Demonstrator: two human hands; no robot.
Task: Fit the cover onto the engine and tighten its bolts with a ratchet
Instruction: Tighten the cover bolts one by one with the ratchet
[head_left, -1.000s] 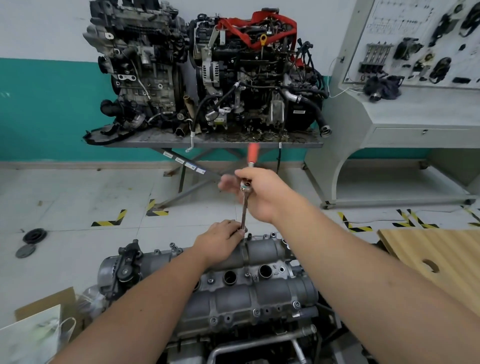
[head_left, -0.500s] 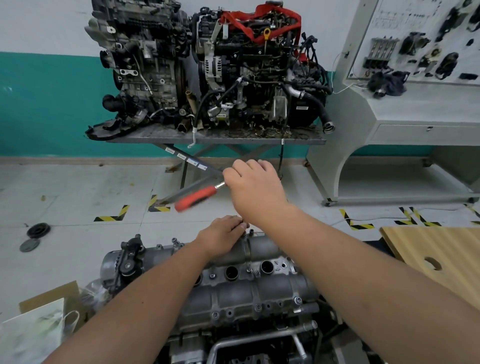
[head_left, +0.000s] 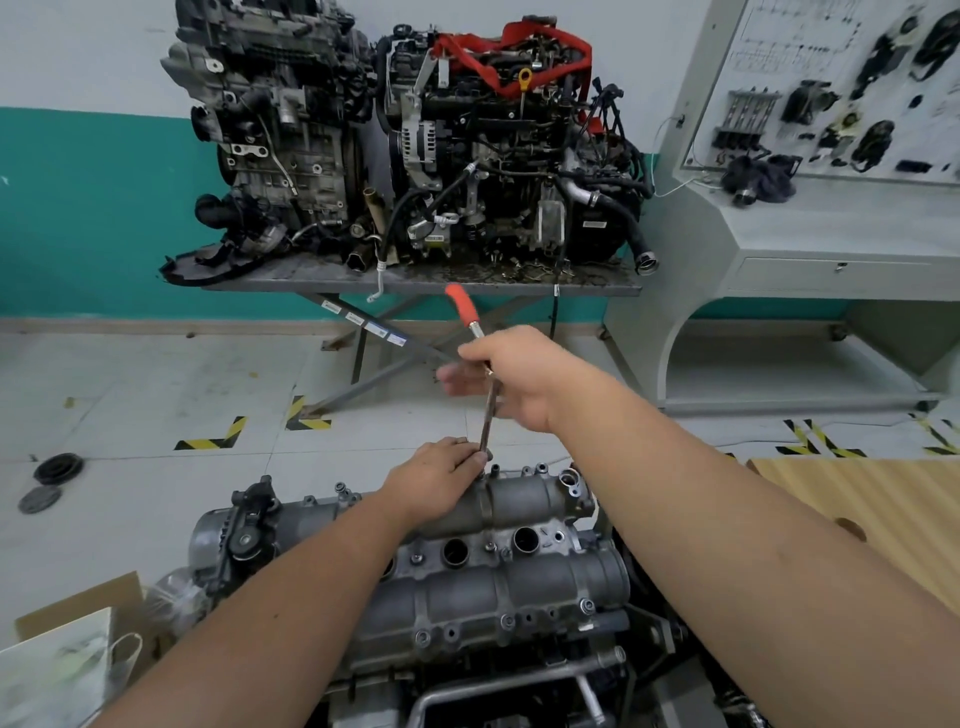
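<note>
Gripping: ratchet (head_left: 470, 332) head is held in curled right hand (head_left: 511, 376) | extension bar (head_left: 487, 415) base is pinched by left hand (head_left: 439, 480) | cover (head_left: 519, 587) is seated on engine (head_left: 519, 691)

A white wall (head_left: 78, 52) with a teal lower band (head_left: 78, 208). Pale tiled floor (head_left: 130, 389) bears yellow-black tape marks (head_left: 213, 435). A grey metal table (head_left: 415, 283) stands against the wall.

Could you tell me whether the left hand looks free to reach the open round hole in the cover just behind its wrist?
Probably not right now: the left hand pinches the ratchet extension low down at the cover's far edge. The hole itself lies uncovered, so letting go would free the way.
</note>
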